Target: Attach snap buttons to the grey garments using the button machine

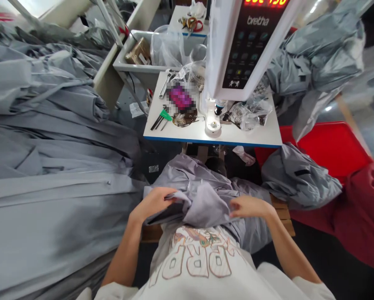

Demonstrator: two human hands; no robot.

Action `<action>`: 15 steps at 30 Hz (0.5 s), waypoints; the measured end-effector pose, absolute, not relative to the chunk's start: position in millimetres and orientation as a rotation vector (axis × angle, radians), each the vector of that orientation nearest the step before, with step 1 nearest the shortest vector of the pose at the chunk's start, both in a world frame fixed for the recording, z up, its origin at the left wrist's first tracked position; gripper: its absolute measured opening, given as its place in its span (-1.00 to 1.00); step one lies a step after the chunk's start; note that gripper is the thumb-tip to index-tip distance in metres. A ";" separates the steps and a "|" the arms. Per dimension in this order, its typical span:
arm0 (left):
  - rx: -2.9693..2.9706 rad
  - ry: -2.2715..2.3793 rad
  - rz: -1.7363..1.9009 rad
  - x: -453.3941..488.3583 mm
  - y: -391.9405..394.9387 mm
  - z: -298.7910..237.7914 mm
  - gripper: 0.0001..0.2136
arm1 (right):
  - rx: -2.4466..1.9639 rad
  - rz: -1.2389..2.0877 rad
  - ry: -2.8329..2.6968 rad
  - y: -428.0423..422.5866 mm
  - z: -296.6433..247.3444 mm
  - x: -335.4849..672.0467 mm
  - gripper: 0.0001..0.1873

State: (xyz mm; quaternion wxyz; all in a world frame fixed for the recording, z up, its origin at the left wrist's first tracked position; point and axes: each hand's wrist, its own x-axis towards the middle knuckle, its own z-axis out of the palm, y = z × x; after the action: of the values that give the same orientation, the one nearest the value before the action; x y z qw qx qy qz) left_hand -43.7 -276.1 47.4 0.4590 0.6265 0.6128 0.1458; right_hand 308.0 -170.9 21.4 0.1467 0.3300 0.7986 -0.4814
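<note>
Grey fabric (pixel 205 204), seemingly a garment, lies bunched across my lap. My left hand (pixel 157 203) pinches an edge of it on the left, thumb and fingers closed on the cloth. On the right, my right hand (pixel 249 207) has its fingers curled at the other side of the same cloth, gripping its edge. Between the hands the cloth folds up into a loose flap. Ahead of me stands a white snap-press machine (pixel 213 125) with a lit display, its lower post on a small table. Nothing lies on that post.
The white table (pixel 177 131) holds tools, a green-handled hex key set (pixel 165 115) and plastic bags (pixel 247 114). Large piles of grey fabric (pixel 49 200) crowd the left. A red chair (pixel 333 143) with a grey bundle (pixel 299 177) and dark red cloth (pixel 362 212) stand right.
</note>
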 end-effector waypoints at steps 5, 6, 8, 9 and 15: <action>1.665 1.456 0.393 -32.1 -278.5 71.0 -0.67 | 0.981 -1.279 2.966 -160.5 44.4 235.3 -0.40; 1.678 1.482 0.425 -34.4 -279.0 74.6 -0.69 | 0.829 -1.291 3.000 -157.7 43.2 220.1 -0.31; 1.682 1.568 0.495 -44.0 -279.6 79.5 -0.77 | 0.552 -1.312 2.940 -151.1 33.4 197.1 -0.17; 1.673 1.632 0.532 -50.6 -279.5 80.5 -0.80 | 0.472 -1.319 2.866 -147.1 26.2 190.0 -0.17; 1.553 2.382 0.923 -77.0 -274.5 70.8 -0.86 | 0.873 -1.218 2.839 -126.4 13.6 199.4 -0.71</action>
State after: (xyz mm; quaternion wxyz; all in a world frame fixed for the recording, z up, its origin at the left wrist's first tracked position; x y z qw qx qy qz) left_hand -77.0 -274.5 70.8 0.0760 0.5180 0.7945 0.3078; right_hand 199.4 -126.4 13.6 -0.0345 0.2719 0.8838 -0.3792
